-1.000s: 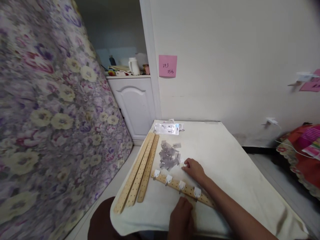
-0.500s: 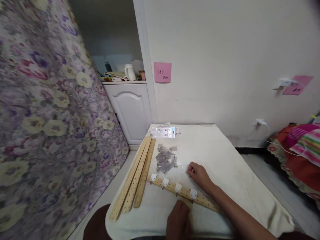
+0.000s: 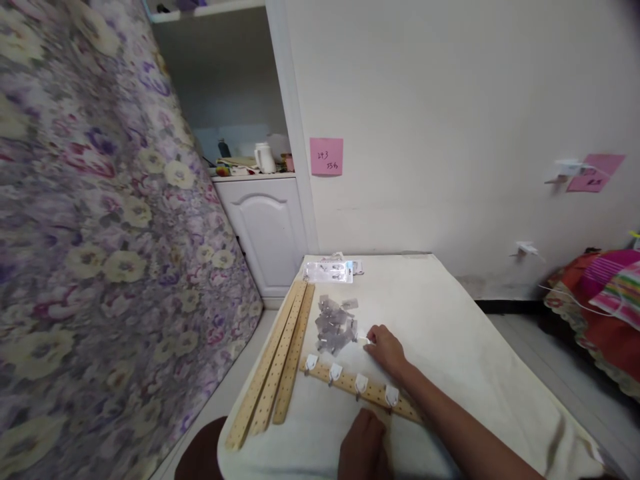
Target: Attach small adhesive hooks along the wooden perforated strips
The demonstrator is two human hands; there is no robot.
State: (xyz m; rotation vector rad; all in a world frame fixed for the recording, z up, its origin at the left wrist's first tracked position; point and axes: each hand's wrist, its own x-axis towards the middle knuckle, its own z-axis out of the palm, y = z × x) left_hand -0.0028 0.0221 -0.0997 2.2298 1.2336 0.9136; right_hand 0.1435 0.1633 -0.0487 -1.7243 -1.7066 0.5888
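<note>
A perforated wooden strip (image 3: pixel 370 393) lies across the near part of the cloth-covered table (image 3: pixel 450 320), with several white hooks (image 3: pixel 361 383) fixed along it. My right hand (image 3: pixel 386 348) rests just behind the strip, fingers curled and touching a small white hook piece beside a pile of grey hooks (image 3: pixel 336 323). My left hand (image 3: pixel 364 443) sits at the near end of the strip with fingers closed; what is under them is hidden.
Three long perforated wooden strips (image 3: pixel 277 370) lie along the table's left edge. A clear packet (image 3: pixel 330 271) sits at the far edge. A flowered mattress (image 3: pixel 100 253) leans on the left. A white cabinet (image 3: pixel 267 223) and pink notes (image 3: pixel 326 156) are behind.
My right hand drew back to the right from the pile, then returned toward it. The view tilted up slightly. My left hand stayed at the strip.
</note>
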